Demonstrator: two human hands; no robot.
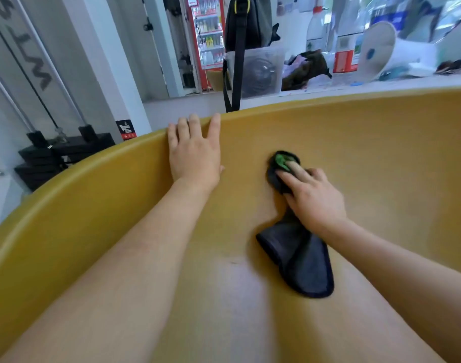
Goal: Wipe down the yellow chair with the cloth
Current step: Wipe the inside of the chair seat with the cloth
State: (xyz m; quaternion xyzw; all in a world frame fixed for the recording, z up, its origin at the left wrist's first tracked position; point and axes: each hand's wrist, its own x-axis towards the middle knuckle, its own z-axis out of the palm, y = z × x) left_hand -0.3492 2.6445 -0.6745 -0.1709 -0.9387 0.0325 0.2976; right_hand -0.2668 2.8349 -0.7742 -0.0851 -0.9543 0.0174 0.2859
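Large grey lettering [27,48] on the wall panel at left ran off the frame and could not be read with certainty. A red-and-black warning sticker [126,129] below it bore a pictogram, its text too small to read. The red drinks fridge [209,35] in the background held rows of bottles, brands illegible. A clear plastic bin [258,72] behind the chair contained coiled dark cable, partly masked by the strap of a black bag [247,19] hanging in front. Items further right, including a white fan [378,45], were blurred. The yellow chair [368,158] filled the lower frame, its edges cut off. The left hand [195,155] lay flat against the chair's upper rim, fingers straight over the edge. The right hand [313,197], well apart from it, pressed extended fingers onto the dark cloth [300,260], which lay on the chair's inner surface. A green patch showed at the fingertips, and the cloth's middle was hidden under the palm
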